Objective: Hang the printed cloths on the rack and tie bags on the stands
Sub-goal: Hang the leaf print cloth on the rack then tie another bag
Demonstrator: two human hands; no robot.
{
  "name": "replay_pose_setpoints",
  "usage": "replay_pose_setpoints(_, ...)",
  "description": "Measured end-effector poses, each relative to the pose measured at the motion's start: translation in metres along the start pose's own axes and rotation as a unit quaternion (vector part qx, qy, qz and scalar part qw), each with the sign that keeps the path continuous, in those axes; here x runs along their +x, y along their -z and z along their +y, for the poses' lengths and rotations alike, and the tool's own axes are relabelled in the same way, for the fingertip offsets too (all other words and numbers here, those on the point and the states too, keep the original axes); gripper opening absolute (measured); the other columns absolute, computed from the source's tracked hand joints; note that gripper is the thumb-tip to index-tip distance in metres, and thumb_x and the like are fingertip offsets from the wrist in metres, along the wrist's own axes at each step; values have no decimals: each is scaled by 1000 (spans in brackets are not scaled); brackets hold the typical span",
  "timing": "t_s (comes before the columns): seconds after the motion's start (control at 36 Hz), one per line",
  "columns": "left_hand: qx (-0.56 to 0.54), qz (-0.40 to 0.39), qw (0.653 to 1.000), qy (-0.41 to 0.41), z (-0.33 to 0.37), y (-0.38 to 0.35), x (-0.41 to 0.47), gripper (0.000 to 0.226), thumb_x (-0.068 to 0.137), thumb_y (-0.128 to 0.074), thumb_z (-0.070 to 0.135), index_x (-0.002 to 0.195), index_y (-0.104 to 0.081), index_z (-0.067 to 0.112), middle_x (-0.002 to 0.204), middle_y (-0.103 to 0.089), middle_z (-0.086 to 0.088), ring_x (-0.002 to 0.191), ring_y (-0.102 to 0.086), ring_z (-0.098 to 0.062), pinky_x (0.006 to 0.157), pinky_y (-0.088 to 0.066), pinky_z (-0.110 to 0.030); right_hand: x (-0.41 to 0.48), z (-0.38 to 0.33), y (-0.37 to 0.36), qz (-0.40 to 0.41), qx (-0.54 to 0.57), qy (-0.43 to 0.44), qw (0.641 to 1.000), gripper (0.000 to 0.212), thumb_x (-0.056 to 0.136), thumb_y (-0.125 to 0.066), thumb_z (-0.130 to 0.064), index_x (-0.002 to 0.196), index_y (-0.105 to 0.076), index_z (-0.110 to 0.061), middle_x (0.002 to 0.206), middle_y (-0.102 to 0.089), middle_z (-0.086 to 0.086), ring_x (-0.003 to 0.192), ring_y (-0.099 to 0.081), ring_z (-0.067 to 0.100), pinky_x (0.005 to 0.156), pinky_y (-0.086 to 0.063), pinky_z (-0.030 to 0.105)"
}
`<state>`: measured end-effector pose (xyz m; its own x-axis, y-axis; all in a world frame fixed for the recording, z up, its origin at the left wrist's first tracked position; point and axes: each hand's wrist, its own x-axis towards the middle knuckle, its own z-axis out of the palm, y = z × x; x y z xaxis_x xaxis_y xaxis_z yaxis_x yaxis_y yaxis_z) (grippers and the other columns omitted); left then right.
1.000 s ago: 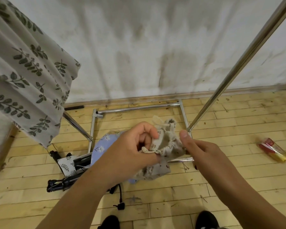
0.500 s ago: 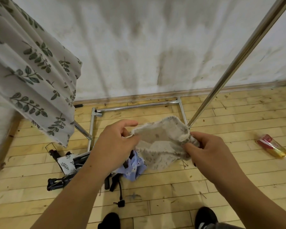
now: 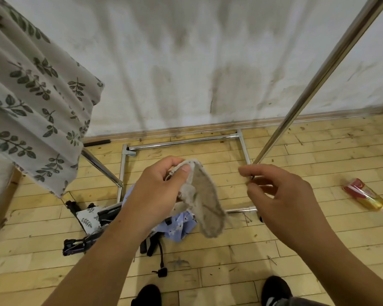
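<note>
Since the earlier frame, the beige bag [image 3: 205, 206] has been let go by the right hand [image 3: 283, 197] and is no longer stretched between both hands; it is now carried by the left hand [image 3: 155, 195] alone. The bag's upper edge is pinched between the left thumb and the curled fingers, and the rest of the bag droops down and to the right, clear of the wooden floor [image 3: 230, 261].

The right hand is held apart from the bag, to its right. Its fingers are loosely curled and the thumb is close to the forefinger. Whether a thin cord is pinched there cannot be told.

A leaf-printed cloth [image 3: 31, 96] is hung at the upper left. The rack upright [image 3: 321, 74] slants across the right side, down to the rack base [image 3: 181, 143] on the floor by the wall.

Below the hands, a blue flowered cloth [image 3: 177, 228] lies on the floor beside black gear [image 3: 80, 244]. A red and yellow packet [image 3: 365, 195] lies well apart at the right. Two dark shoes [image 3: 146, 294] are seen at the lower edge.
</note>
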<state>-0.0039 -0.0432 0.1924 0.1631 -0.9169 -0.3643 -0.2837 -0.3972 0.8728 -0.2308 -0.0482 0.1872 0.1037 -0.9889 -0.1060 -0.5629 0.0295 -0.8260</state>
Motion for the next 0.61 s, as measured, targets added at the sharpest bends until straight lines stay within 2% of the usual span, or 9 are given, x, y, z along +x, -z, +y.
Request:
replay_pose_setpoints(0.08, -5, -3, 1000, 1, 1, -1, 0, 21, 103, -58, 41, 91, -68, 55, 84, -78, 5, 75, -76, -17, 81, -63, -50, -3, -7, -2, -24, 45, 25, 998, 23, 91, -62, -27, 101, -74, -44, 94, -73, -25, 94, -70, -3, 77, -57, 16)
replay_pose_setpoints(0.14, 1, -3, 1000, -5, 1, -2, 0, 22, 102, -58, 43, 89, -67, 58, 84, -77, 3, 75, -75, -22, 77, -62, -50, -6, -11, -5, -57, 63, 33, 996, 23, 93, -63, -22, 99, -75, -41, 93, -73, -27, 89, -72, -2, 75, -59, 18)
replay_pose_setpoints(0.19, 7, -6, 1000, -6, 1, -3, 1, 20, 101, -59, 44, 88, -67, 58, 85, -76, 4, 75, -74, -21, 73, -61, -47, -9, -13, -8, -84, 70, 32, 994, 27, 95, -64, -15, 99, -76, -38, 92, -72, -28, 87, -72, -4, 78, -60, 19)
replay_pose_setpoints(0.28, 12, -13, 1000, -3, 1, -3, 0, 20, 102, -60, 42, 86, -71, 48, 86, -75, 13, 71, -73, -9, 63, -60, -24, -12, -12, -14, -102, 66, 22, 992, 29, 97, -65, -15, 100, -77, -41, 93, -73, -27, 88, -72, -3, 79, -61, 23)
replay_pose_setpoints(0.33, 17, -19, 1000, 2, 0, -3, 0, 15, 101, -60, 43, 91, -71, 47, 88, -76, 7, 74, -73, -16, 55, -56, -20, -13, -11, -16, -109, 63, 16, 992, 28, 97, -66, -17, 100, -77, -43, 90, -75, -24, 86, -72, -1, 76, -63, 27)
replay_pose_setpoints(0.42, 19, -23, 1000, 10, 0, -5, 1, 12, 99, -60, 48, 103, -71, 46, 100, -75, -6, 90, -70, -31, 59, -54, -21, -14, -11, -19, -123, 62, 18, 990, 31, 98, -66, -18, 97, -77, -46, 90, -75, -24, 87, -72, -2, 76, -63, 27)
replay_pose_setpoints(0.53, 2, -47, 999, 10, 2, -7, -1, 16, 98, -62, 47, 107, -74, 41, 104, -74, -11, 95, -69, -35, 62, -57, -19, -13, -8, -22, -126, 25, 26, 991, 34, 100, -65, -18, 93, -75, -50, 97, -73, -30, 92, -70, -6, 80, -61, 22)
replay_pose_setpoints(0.61, -20, -62, 998, 9, 4, -10, -2, 14, 96, -65, 45, 104, -75, 40, 101, -76, -11, 94, -72, -38, 78, -64, -43, -12, -4, -24, -125, -7, 32, 992, 28, 100, -65, -19, 101, -77, -44, 96, -72, -33, 94, -67, -11, 82, -56, 13)
